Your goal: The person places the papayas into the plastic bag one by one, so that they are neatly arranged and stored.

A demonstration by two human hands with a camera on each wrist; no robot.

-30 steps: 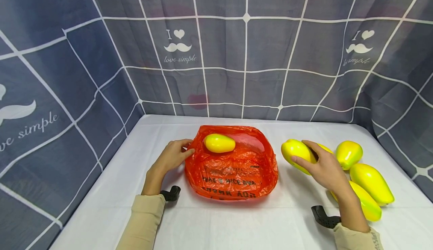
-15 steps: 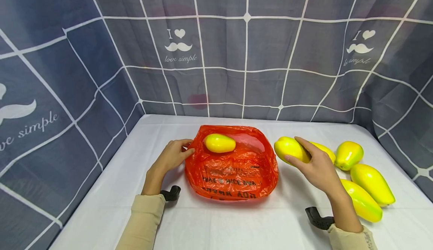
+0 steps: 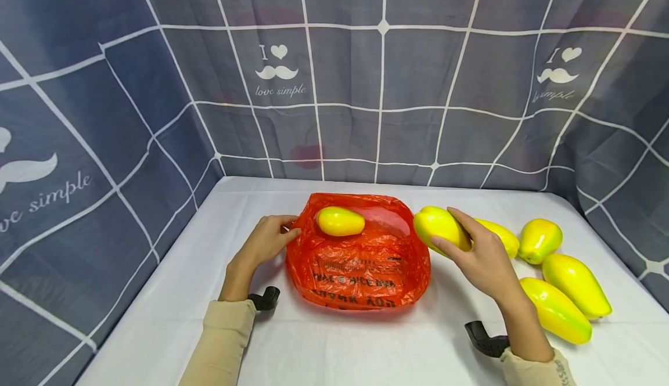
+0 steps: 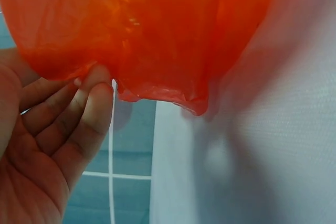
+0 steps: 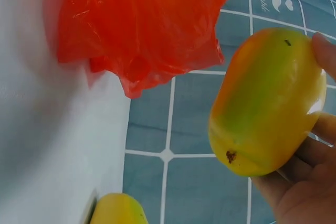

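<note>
A red plastic bag lies with its mouth spread wide on the white table. Inside, toward its back left, rests one yellow-green papaya. My left hand pinches the bag's left rim; in the left wrist view its fingers meet the thin plastic edge. Just off the bag's right rim, my right hand grips another papaya between thumb and fingers. That held papaya hangs clear of the table in the right wrist view, beside the bag.
Several more papayas lie at the right of the table, such as one at the back and one near my right forearm. A grey curtain with white lines surrounds the table's back and sides. Each wrist carries a black mount.
My right hand has carried its papaya leftward from the group of papayas to the bag's right rim. The left hand stays at the bag's left rim.
</note>
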